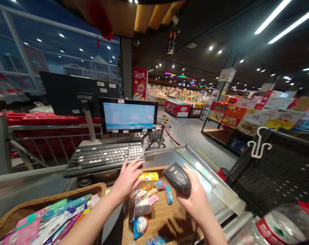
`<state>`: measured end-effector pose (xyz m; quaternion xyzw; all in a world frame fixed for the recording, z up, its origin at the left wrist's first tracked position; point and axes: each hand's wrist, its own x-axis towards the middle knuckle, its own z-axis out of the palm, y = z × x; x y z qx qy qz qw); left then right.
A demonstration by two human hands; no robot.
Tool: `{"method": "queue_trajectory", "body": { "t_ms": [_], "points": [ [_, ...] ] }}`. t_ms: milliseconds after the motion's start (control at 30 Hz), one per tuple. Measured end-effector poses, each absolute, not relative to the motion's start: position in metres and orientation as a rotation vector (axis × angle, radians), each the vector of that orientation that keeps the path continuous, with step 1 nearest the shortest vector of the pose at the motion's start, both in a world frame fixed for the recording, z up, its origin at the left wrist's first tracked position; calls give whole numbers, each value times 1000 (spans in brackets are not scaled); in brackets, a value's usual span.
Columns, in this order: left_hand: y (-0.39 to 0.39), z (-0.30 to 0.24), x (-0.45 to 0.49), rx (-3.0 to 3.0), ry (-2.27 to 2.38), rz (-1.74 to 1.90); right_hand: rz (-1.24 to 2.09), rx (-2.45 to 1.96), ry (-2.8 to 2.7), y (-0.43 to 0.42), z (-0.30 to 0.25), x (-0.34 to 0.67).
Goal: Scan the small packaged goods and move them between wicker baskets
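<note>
My right hand (pixel 195 197) is closed round a dark grey barcode scanner (pixel 177 177), whose head points down over a wicker basket (pixel 164 217) of small snack packets. My left hand (pixel 127 178) reaches over the same basket with fingers spread, fingertips near a yellow packet (pixel 149 176) and the front edge of a black keyboard (pixel 104 156). Nothing shows in the left hand's grip. Several small sweets and a toy egg packet (pixel 140 225) lie in the basket below both hands.
A lit monitor (pixel 128 115) and a second dark screen (pixel 67 93) stand behind the keyboard on the metal checkout counter (pixel 195 160). Another wicker basket (pixel 42 204) with colourful packets sits at lower left. Shelves of goods (pixel 258 115) and a black perforated rack (pixel 279 173) lie right.
</note>
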<state>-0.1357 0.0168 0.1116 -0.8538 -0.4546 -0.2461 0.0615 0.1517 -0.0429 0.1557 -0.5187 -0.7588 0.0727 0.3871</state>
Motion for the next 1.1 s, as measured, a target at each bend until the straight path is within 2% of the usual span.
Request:
{"method": "queue_trajectory", "body": {
  "t_ms": [367, 833, 1100],
  "points": [
    [-42, 172, -231, -2097, -1461, -730, 188, -1031, -2200, -52, 203, 65],
    [-74, 162, -321, -1903, -1614, -733, 345, -855, -2277, -58, 205, -31],
    [-90, 157, -342, -1871, -1690, -733, 390, -814, -2333, -74, 202, -52]
  ]
}}
